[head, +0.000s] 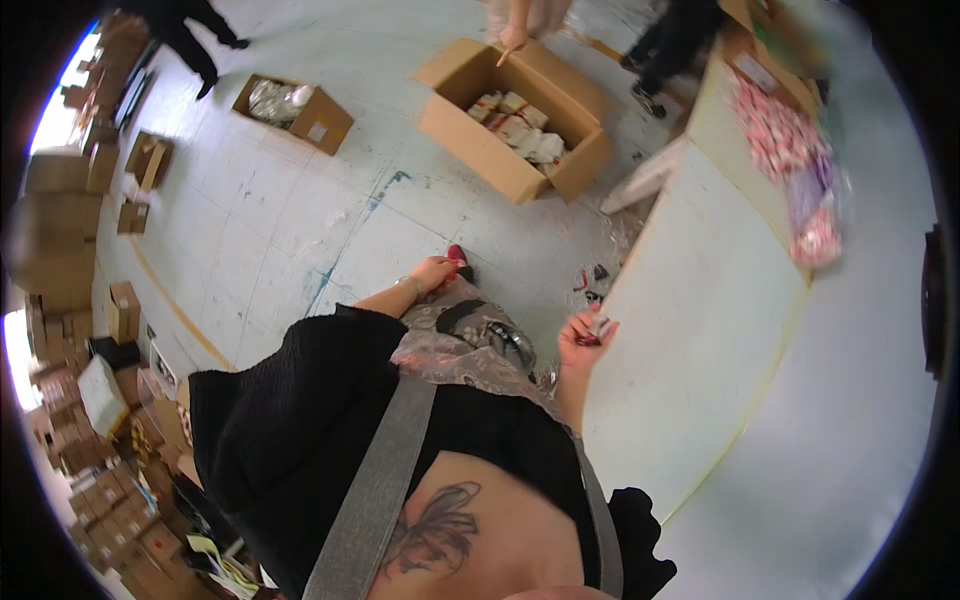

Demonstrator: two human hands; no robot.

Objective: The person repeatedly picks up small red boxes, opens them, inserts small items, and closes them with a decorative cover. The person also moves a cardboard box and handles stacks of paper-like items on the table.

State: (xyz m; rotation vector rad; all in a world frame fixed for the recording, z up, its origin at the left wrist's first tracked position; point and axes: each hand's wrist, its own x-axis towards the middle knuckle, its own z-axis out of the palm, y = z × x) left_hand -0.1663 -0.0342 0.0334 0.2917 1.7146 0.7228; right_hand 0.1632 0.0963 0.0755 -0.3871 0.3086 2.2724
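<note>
My left hand (436,274) is in front of my waist, over my patterned skirt; some reddish material shows at its fingers, and I cannot tell if it is gripped. At the near edge of the pale worktable (675,300), my right hand (583,337) has its fingers curled round a small white and dark red item (596,331), too small to name. Beyond my feet, a large open cardboard box (480,150) on the floor holds several white packets (517,124). Another person's hand (513,39) points down over its far flap.
A smaller cardboard box (322,120) with clear plastic stands on the floor. Bagged pink and white items (776,135) lie on the table. Other people stand beyond. Stacked cartons (67,225) line the left side. Small dark scraps (598,274) and clear plastic lie on the floor by the table.
</note>
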